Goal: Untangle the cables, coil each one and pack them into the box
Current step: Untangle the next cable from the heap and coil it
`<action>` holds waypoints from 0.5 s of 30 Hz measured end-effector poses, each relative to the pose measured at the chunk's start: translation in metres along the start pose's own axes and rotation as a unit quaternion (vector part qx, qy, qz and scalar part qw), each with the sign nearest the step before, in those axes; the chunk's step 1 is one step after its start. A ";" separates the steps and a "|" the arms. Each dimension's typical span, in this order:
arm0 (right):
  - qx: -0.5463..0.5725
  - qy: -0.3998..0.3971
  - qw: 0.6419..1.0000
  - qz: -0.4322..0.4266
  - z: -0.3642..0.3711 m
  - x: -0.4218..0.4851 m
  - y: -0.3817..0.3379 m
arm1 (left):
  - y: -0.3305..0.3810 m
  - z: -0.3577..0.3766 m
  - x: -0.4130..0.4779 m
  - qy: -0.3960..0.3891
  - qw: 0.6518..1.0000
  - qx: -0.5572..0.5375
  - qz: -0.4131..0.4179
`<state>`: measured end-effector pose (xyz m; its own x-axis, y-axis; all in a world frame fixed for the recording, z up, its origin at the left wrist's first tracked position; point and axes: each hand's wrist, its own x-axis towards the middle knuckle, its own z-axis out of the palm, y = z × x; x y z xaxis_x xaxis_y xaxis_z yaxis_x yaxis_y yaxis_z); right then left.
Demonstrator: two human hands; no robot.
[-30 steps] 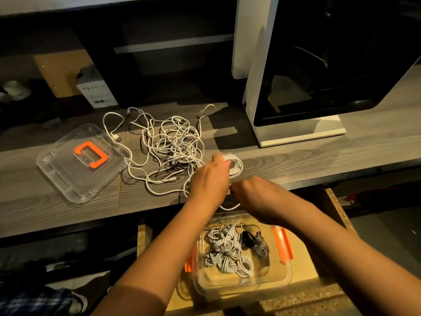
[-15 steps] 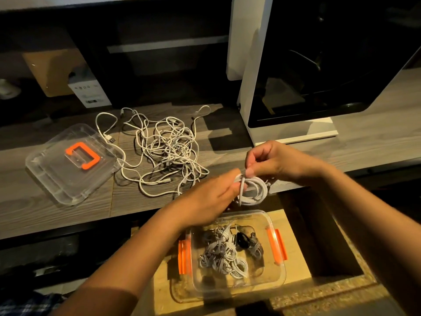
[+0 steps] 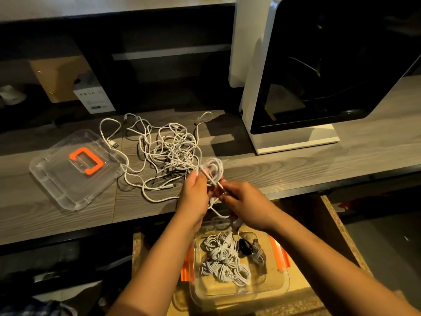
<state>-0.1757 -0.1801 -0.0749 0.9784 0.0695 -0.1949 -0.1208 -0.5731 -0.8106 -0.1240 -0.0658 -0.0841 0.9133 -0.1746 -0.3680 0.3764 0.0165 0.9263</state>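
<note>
At the left of the grey wood-grain bench (image 3: 296,165) lies a clear lid (image 3: 57,179) with an orange handle (image 3: 85,159), flat on the surface. Behind it, in the shadows, stands a small white carton (image 3: 94,99). Just right of the lid sprawls the tangle of white cables (image 3: 168,153), one USB plug (image 3: 114,144) poking out towards the lid. At the tangle's near right edge the left hand (image 3: 196,192) is raised with its fingers curled round a small white coil (image 3: 213,169) – several loops held upright above the bench edge. The right hand (image 3: 241,201) meets it from the other side, fingertips pinching a strand of the same coil, and a loose tail hangs down between the wrists. Below the hands, on a lower tan board under the bench, sits the clear box (image 3: 278,286) with orange clasps – open, with a heap of coiled cables (image 3: 224,258) and one black item (image 3: 245,246) inside. Farthest right, on the bench, stands a white machine (image 3: 293,140) with a dark window.
</note>
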 end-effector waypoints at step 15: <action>-0.234 -0.090 0.966 0.065 -0.033 0.009 -0.008 | -0.010 0.008 -0.006 -0.077 0.794 0.577 0.174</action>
<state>-0.1603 -0.2017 -0.0517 0.9098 0.0892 -0.4052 -0.1103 -0.8895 -0.4434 -0.1349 -0.0729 -0.0907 0.8674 -0.4771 -0.1412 -0.3696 -0.8078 0.4592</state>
